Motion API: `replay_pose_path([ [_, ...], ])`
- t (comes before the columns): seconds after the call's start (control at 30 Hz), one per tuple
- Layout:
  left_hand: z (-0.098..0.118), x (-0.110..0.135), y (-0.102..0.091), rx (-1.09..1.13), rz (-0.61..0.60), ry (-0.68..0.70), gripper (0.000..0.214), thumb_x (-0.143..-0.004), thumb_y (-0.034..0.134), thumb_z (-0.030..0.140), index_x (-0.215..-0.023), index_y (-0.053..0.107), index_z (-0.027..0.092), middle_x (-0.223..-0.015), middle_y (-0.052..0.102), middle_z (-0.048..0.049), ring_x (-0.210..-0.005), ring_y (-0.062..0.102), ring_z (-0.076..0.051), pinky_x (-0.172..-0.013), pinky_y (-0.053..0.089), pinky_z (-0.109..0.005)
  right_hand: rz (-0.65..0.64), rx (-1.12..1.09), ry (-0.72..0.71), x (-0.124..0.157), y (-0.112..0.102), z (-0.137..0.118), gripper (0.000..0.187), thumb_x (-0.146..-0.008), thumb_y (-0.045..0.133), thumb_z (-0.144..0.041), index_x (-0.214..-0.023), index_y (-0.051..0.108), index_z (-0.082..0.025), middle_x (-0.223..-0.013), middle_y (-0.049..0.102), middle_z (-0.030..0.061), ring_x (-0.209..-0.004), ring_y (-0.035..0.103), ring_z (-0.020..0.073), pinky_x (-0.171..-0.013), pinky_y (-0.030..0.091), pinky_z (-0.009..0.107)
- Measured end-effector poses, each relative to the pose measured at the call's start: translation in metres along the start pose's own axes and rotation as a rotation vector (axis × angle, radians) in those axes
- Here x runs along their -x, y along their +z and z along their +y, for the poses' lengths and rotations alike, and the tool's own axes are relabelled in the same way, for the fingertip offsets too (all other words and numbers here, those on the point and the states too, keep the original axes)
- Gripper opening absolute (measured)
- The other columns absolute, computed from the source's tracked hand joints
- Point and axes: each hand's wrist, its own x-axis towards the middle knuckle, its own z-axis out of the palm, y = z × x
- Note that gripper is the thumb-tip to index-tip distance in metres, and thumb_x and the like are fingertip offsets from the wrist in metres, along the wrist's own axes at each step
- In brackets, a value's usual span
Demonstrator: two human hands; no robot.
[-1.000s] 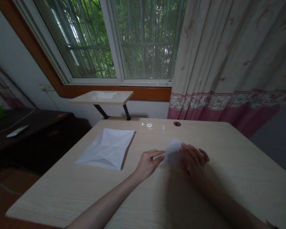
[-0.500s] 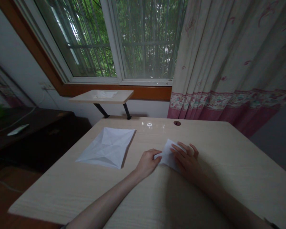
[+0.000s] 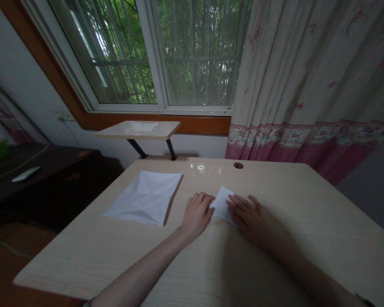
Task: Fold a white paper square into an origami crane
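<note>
White folded paper (image 3: 221, 207) | our left hand (image 3: 196, 215), nine o'clock: curled, grip unclear | our right hand (image 3: 248, 216), three o'clock: spread flat, probably steadying it

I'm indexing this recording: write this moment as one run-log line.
left hand: touching small paper | right hand: laid on same paper | creased sheet: on desk, left of both hands
</note>
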Motion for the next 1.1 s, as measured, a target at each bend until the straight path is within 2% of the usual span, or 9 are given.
replay_pose_path([
  [0.27,0.004,0.002,-0.001,0.022,-0.041,0.098,0.017,-0.088,0.069,0.029,-0.105,0.069,0.028,-0.105,0.065,-0.0025,-0.102,0.055,-0.024,-0.09,0.037,-0.041,0.005,-0.026,0.013,0.0,0.002,-0.002,0.038,-0.101,0.038,-0.023,-0.134,0.057,-0.027,-0.136,0.062,0.0075,-0.125,0.057,0.0226,-0.113,0.027,0.053],
  [0.57,0.003,0.003,0.001,0.029,-0.056,0.114,0.023,-0.09,0.066,0.022,-0.111,0.069,0.031,-0.109,0.064,-0.0019,-0.104,0.055,-0.023,-0.088,0.036,-0.04,0.051,-0.074,0.012,-0.003,-0.005,-0.001,0.033,-0.1,0.041,-0.022,-0.125,0.062,-0.025,-0.123,0.069,0.0074,-0.112,0.062,0.022,-0.111,0.03,0.052],
  [0.77,0.001,0.0,0.002,0.072,-0.026,0.089,0.023,-0.09,0.065,0.018,-0.11,0.07,0.028,-0.107,0.066,-0.0038,-0.104,0.057,-0.024,-0.091,0.04,-0.042,0.078,-0.107,0.02,-0.002,-0.006,0.004,0.027,-0.099,0.044,-0.019,-0.113,0.067,-0.023,-0.108,0.073,0.0062,-0.102,0.065,0.0214,-0.107,0.035,0.05],
  [0.97,-0.006,0.0,0.008,0.289,-0.048,0.175,0.029,-0.092,0.052,0.008,-0.113,0.067,0.022,-0.107,0.067,-0.0052,-0.1,0.062,-0.019,-0.09,0.05,-0.034,0.119,-0.087,0.006,-0.001,-0.003,0.004,0.028,-0.098,0.042,-0.016,-0.11,0.066,-0.022,-0.101,0.074,0.006,-0.096,0.066,0.0223,-0.105,0.041,0.048],
  [1.1,-0.004,0.001,0.008,0.231,-0.062,0.179,0.029,-0.092,0.05,0.009,-0.114,0.065,0.021,-0.108,0.069,-0.0043,-0.101,0.065,-0.02,-0.091,0.052,-0.035,0.152,-0.089,0.006,0.001,0.0,0.007,0.03,-0.099,0.04,-0.017,-0.112,0.066,-0.024,-0.101,0.075,0.0055,-0.096,0.067,0.023,-0.103,0.043,0.049],
])
